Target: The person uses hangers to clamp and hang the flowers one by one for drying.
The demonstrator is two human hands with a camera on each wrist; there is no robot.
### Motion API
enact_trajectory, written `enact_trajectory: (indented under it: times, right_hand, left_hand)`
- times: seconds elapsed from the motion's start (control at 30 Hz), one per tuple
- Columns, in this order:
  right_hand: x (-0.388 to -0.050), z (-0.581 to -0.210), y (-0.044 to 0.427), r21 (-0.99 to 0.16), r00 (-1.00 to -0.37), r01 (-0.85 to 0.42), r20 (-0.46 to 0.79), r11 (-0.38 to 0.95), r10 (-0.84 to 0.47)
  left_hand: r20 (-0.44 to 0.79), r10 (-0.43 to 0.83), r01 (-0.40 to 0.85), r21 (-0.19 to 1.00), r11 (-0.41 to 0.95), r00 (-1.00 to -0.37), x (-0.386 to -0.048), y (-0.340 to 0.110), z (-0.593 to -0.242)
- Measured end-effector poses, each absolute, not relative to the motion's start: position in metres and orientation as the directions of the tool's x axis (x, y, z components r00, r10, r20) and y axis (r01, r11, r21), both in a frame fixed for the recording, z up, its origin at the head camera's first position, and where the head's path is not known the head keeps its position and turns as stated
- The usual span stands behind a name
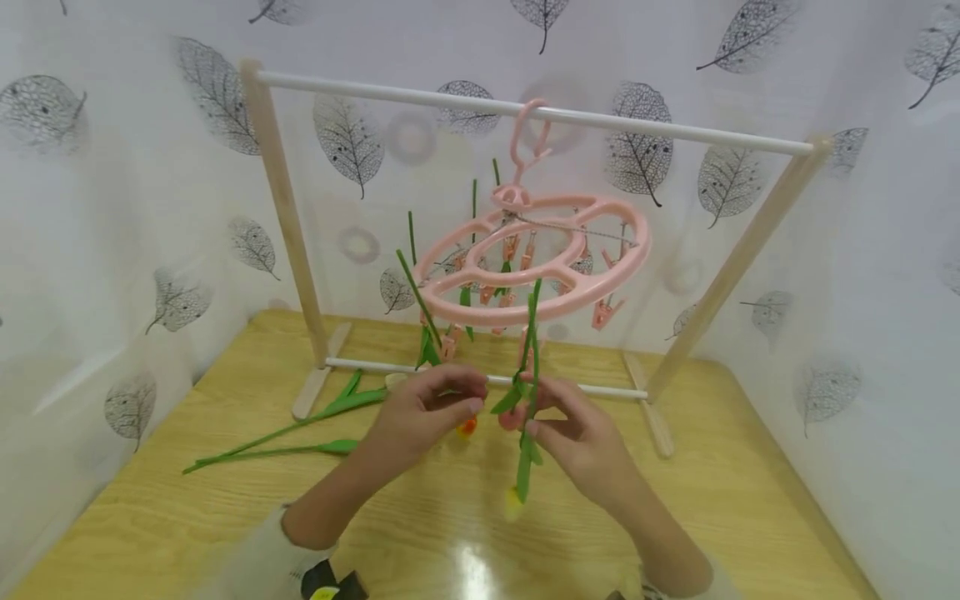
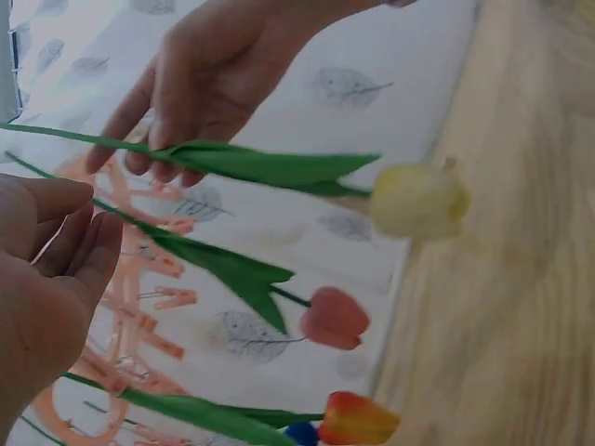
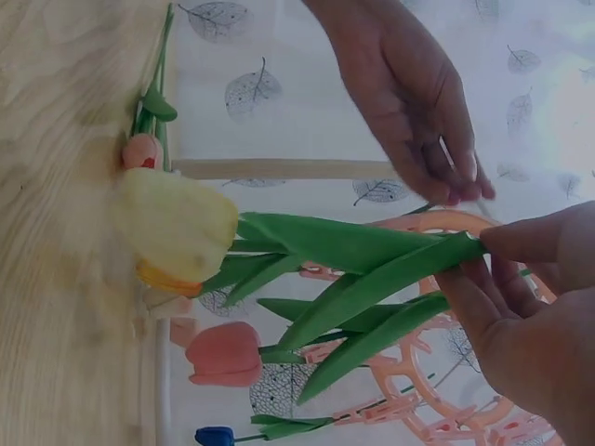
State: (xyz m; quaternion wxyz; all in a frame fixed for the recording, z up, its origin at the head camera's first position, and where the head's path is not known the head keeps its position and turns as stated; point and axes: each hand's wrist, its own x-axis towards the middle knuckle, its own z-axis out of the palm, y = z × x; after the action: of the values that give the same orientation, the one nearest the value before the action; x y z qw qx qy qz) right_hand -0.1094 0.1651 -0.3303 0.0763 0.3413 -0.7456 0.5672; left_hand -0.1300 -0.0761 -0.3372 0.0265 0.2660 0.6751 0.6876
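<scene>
My right hand [image 1: 577, 442] pinches a yellow tulip [image 3: 181, 223] by its green stem and leaf, its bloom pointing down. The left hand [image 1: 431, 408] is level with it on the other side, fingers loosely bent and nothing seen between them. Just beyond the hands, a pink tulip [image 3: 225, 355] hangs bloom-down under the pink clip hanger [image 1: 487, 317]. An orange-red tulip [image 2: 358, 420] and a blue flower [image 3: 214, 436] also hang there. Whether a clip grips the pink tulip is hidden.
The hanger hooks over a white rod [image 1: 420, 97] on a wooden stand [image 1: 281, 200]. Several small pink clips [image 1: 606, 313] dangle below its ring. Tulips with long green stems [image 1: 262, 450] lie on the wooden table [image 1: 225, 517] at left. A leaf-patterned sheet stands behind.
</scene>
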Motion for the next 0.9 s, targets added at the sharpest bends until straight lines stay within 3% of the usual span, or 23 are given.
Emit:
enact_trajectory:
  times: [0.2,0.43,0.53,0.73,0.9]
  right_hand:
    - [-0.108,-0.336,0.158,-0.809,-0.766,-0.587,0.545,0.025,-0.341]
    - [-0.107,-0.341,0.151,-0.811,-0.774,-0.585,0.552,0.017,-0.31]
    - [-0.106,-0.343,0.149,-0.784,-0.763,-0.617,0.576,0.066,-0.294]
    - [-0.105,-0.346,0.146,-0.675,-0.741,-0.67,0.63,0.308,-0.231]
    - [-0.107,-0.348,0.147,-0.655,-0.732,-0.68,0.635,0.33,-0.248]
  left_hand:
    - [0.289,0.451,0.22,0.955,-0.2,-0.845,-0.129,-0.052,-0.358]
    - [0.238,0.445,0.17,0.968,-0.187,-0.863,-0.129,-0.047,-0.36]
    - [0.225,0.469,0.155,0.971,-0.185,-0.854,-0.128,-0.047,-0.359]
    - [0.261,0.499,0.211,0.965,-0.156,-0.827,-0.128,-0.047,-0.36]
    - [0.295,0.517,0.286,0.953,-0.098,-0.804,-0.128,-0.049,-0.363]
